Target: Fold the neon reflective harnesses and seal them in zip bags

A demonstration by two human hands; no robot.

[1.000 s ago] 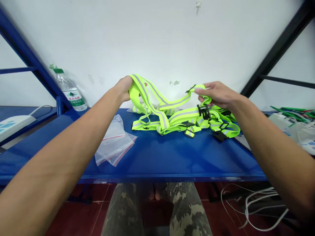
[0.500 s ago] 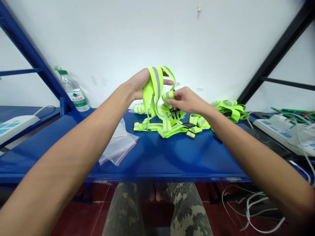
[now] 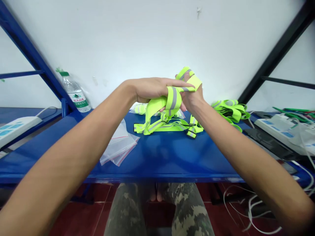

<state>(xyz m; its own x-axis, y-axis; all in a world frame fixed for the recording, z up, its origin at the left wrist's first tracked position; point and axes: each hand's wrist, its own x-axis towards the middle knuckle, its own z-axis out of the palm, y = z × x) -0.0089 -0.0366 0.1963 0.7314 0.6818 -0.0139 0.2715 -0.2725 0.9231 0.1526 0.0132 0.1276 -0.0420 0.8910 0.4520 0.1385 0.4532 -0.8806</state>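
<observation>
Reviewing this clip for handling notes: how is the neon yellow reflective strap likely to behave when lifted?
The neon yellow reflective strap looks floppy and light, since it bends in tight folds at the left hand and right hand. The black plastic buckle is probably stiffer and may swing.

Light: bright, even, flat across the white wall (image 3: 157,39)
Glare: soft sheen on the blue steel shelf (image 3: 167,154); the reflective strap (image 3: 173,98) glows
Edges: wide-angle bowing tilts the black upright (image 3: 278,49)
</observation>
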